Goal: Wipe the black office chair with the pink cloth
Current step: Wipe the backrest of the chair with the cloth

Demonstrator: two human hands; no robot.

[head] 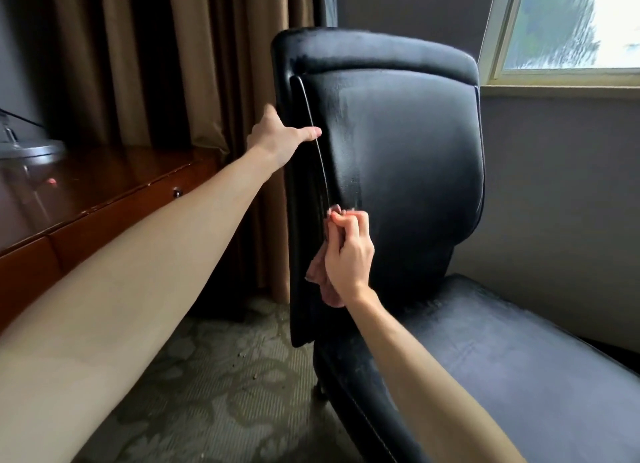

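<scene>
**At the backrest seam: cloth on the piping**

From the head view, the black office chair [398, 143] stands side-on beside a wooden desk [104, 192]. The left hand [277, 136] grips the near edge of the backrest [415, 185], with the thumb laid across the front and the fingers wrapped out of sight behind. The right hand [348, 251] is curled tight round the bunched pink cloth [322, 282]. A fold shows at the fingertips, pressed against the piping [317, 157] low on the backrest, and the rest hangs below the palm.

To do this step well, I judge the left hand should brace the backrest so the chair neither swivels nor rolls. The cloth should run along the groove beside the piping with firm, even pressure, since grime probably collects there. Spreading the cloth flatter would suit the broad panel, which shows dull grey streaks, as does the seat [519, 358]. Whether these are dust or damp trails I cannot tell. Turning to a fresh fold often would avoid smearing.

As for containers, only a drawer [177, 193] in the desk shows. It is closed, with a small lock, and its contents are hidden.
</scene>
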